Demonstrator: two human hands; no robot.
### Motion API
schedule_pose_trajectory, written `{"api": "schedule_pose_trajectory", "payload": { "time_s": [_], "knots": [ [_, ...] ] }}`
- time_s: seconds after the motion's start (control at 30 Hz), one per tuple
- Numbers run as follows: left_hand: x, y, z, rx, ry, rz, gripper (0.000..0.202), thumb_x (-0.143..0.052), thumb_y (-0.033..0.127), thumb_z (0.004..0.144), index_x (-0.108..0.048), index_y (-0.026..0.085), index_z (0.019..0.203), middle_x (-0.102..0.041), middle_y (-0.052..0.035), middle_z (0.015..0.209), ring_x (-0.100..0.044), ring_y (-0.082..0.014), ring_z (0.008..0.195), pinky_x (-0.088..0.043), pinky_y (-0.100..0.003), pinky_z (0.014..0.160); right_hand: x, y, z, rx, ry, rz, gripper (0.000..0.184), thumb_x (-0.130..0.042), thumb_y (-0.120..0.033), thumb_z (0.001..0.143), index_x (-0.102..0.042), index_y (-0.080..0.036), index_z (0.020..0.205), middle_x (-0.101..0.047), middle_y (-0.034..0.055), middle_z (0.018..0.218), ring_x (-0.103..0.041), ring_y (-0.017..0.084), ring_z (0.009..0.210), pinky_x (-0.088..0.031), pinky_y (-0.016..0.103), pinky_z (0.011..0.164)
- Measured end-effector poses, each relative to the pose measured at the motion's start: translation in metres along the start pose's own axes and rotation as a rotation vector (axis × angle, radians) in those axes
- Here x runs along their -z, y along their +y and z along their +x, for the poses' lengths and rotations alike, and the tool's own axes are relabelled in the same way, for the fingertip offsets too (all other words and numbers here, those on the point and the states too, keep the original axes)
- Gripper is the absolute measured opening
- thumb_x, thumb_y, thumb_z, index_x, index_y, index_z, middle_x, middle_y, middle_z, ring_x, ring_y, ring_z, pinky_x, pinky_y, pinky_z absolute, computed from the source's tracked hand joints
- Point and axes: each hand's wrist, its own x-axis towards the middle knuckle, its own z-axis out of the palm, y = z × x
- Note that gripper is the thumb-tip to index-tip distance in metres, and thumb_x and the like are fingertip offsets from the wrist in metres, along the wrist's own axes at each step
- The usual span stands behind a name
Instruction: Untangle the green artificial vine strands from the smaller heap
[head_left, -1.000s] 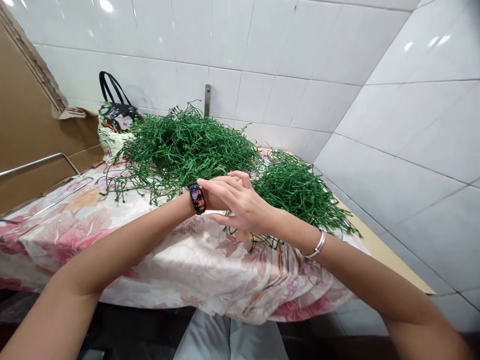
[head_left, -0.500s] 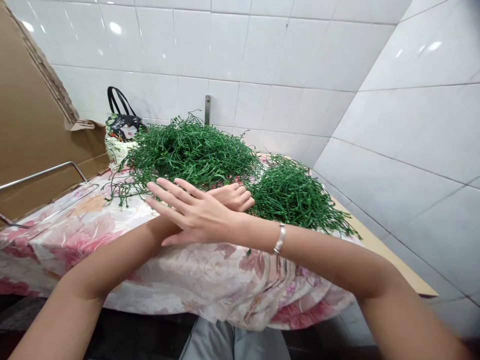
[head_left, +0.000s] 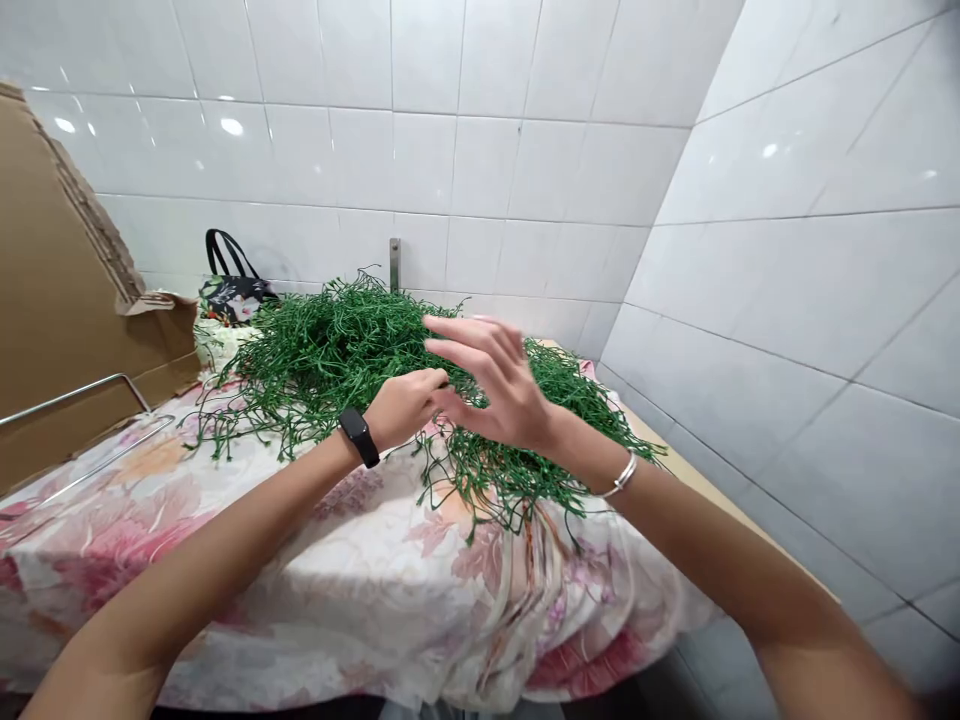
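Observation:
My left hand [head_left: 405, 408], a black smart watch or band on its wrist, is closed on some green artificial plant stems [head_left: 480, 480]; the grip itself is partly hidden. These stems spread below and to the right of its fingers, over the flowered cloth. My right hand [head_left: 499, 385], with a silver bracelet at the wrist, is raised just beside the left, its fingers apart and slightly blurred. A large green heap of stems [head_left: 337, 340] lies behind the left hand. Partly behind my right hand is a smaller heap [head_left: 577, 395].
A flowered cloth [head_left: 315, 560] covers the table and bunches in folds at the front. Cardboard [head_left: 60, 300] and a bent metal rod [head_left: 67, 395] stand at left. A black floral bag [head_left: 232, 295] sits by the tiled wall [head_left: 495, 170], near a metal bracket [head_left: 394, 265].
My crossed arms have parted: the left hand moved left and the right hand swung right and up. Stems now spread nearer the front edge. The view has tilted up.

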Motion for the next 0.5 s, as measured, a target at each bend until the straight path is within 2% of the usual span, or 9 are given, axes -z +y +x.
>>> {"api": "schedule_pose_trajectory", "payload": {
  "time_s": [0.07, 0.13, 0.2, 0.27, 0.37, 0.5],
  "knots": [
    [0.003, 0.000, 0.002, -0.031, -0.026, -0.032, 0.016, -0.053, 0.031, 0.073, -0.058, 0.017, 0.068, -0.051, 0.0035, 0.060, -0.044, -0.0101, 0.059, -0.036, -0.020, 0.061, 0.004, 0.013, -0.019, 0.225, 0.040, -0.128, 0.033, -0.045, -0.025, 0.083, -0.041, -0.027, 0.115, -0.054, 0.0016, 0.120, -0.045, 0.015, 0.111, -0.036, 0.035, 0.091],
    [0.004, -0.003, 0.005, -0.010, -0.018, -0.081, 0.021, -0.047, 0.031, 0.078, -0.055, 0.016, 0.066, -0.046, 0.0038, 0.055, -0.040, -0.0090, 0.054, -0.032, -0.020, 0.056, 0.004, 0.017, -0.034, 0.483, -0.058, -0.271, 0.020, -0.045, -0.027, 0.083, -0.050, -0.027, 0.103, -0.059, -0.0003, 0.109, -0.048, 0.014, 0.102, -0.037, 0.031, 0.087],
    [0.005, -0.007, 0.008, 0.045, -0.021, -0.157, 0.023, -0.044, 0.033, 0.079, -0.053, 0.015, 0.068, -0.044, 0.0037, 0.053, -0.038, -0.0079, 0.050, -0.030, -0.020, 0.050, -0.001, 0.014, -0.042, 0.571, -0.164, -0.375, 0.015, -0.043, -0.027, 0.085, -0.054, -0.024, 0.095, -0.060, 0.0004, 0.100, -0.050, 0.013, 0.094, -0.037, 0.029, 0.085],
    [0.005, -0.009, 0.009, 0.101, -0.053, -0.246, 0.025, -0.042, 0.035, 0.080, -0.053, 0.014, 0.073, -0.045, 0.0032, 0.053, -0.036, -0.0067, 0.045, -0.027, -0.020, 0.044, -0.009, 0.009, -0.046, 0.501, -0.210, -0.403, 0.015, -0.042, -0.026, 0.086, -0.055, -0.021, 0.090, -0.061, 0.0004, 0.089, -0.050, 0.012, 0.084, -0.037, 0.028, 0.083],
    [0.005, -0.007, 0.010, 0.161, -0.101, -0.376, 0.026, -0.040, 0.034, 0.080, -0.053, 0.013, 0.078, -0.047, 0.0021, 0.055, -0.036, -0.0055, 0.040, -0.025, -0.019, 0.038, -0.020, 0.009, -0.049, 0.309, -0.223, -0.346, 0.016, -0.040, -0.024, 0.086, -0.055, -0.019, 0.083, -0.058, -0.0007, 0.072, -0.047, 0.011, 0.071, -0.039, 0.028, 0.075],
    [0.003, -0.006, 0.009, 0.244, -0.150, -0.626, 0.023, -0.045, 0.031, 0.077, -0.057, 0.011, 0.079, -0.050, 0.0002, 0.057, -0.040, -0.0054, 0.041, -0.026, -0.019, 0.037, -0.027, 0.016, -0.055, 0.056, -0.247, -0.310, 0.019, -0.037, -0.019, 0.085, -0.056, -0.017, 0.081, -0.057, 0.0017, 0.071, -0.045, 0.013, 0.071, -0.037, 0.029, 0.072]
  ]
}}
